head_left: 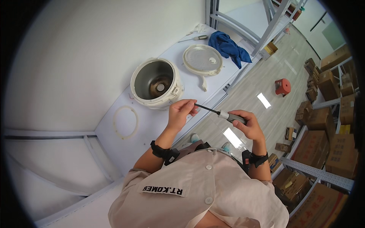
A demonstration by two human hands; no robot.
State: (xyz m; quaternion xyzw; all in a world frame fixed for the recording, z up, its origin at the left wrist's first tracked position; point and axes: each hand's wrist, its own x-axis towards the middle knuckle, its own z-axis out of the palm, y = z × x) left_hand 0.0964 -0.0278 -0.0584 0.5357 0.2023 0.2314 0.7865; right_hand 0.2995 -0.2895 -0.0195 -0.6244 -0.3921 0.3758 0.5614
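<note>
A screwdriver (207,108) with a dark shaft and grey handle is held across in front of my body. My right hand (249,123) is wrapped round its handle. My left hand (180,115) pinches at the shaft's tip; whether a small part is also between the fingers is hidden. Just beyond the left hand, a white rice cooker body (175,84) stands without its lid, its brown-stained bottom and round metal centre showing. Its detached round lid (195,62) lies farther right on the table. A thin off-white ring (115,121) lies flat to the left of the cooker.
Behind the lid are a blue cloth (228,47) and another screwdriver (200,37). The white table (110,142) meets a wall at left. A metal frame (262,38) rises at its far end. At right are a red stool (282,87) and shelves of cardboard boxes (310,150).
</note>
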